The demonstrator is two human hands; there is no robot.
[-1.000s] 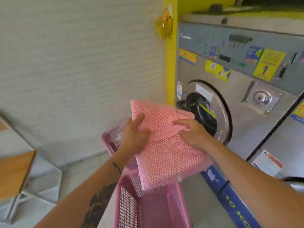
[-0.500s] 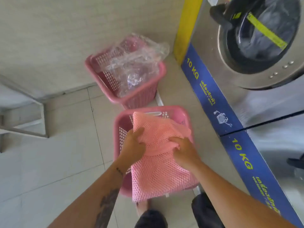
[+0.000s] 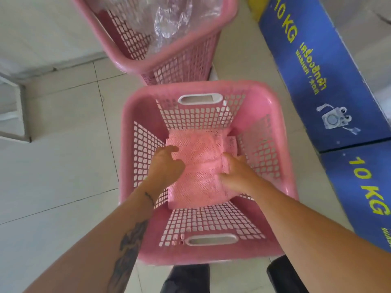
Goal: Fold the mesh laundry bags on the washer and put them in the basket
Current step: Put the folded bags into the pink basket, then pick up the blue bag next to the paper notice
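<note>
A folded pink mesh laundry bag lies at the bottom of the pink plastic basket on the floor below me. My left hand rests on the bag's left side, fingers curled over the mesh. On the bag's right side my right hand presses or grips the folded edge. Both forearms reach down into the basket. Whether another bag lies under this one is hidden.
A second pink basket holding crumpled clear plastic stands just beyond the first. The washer's blue "10 KG" base panel runs along the right. My feet are at the bottom edge. White tiled floor lies to the left.
Both hands have lowered the folded bag from chest height, past the basket rim, down to the basket's bottom. My view has tilted from the washer front to straight down.
</note>
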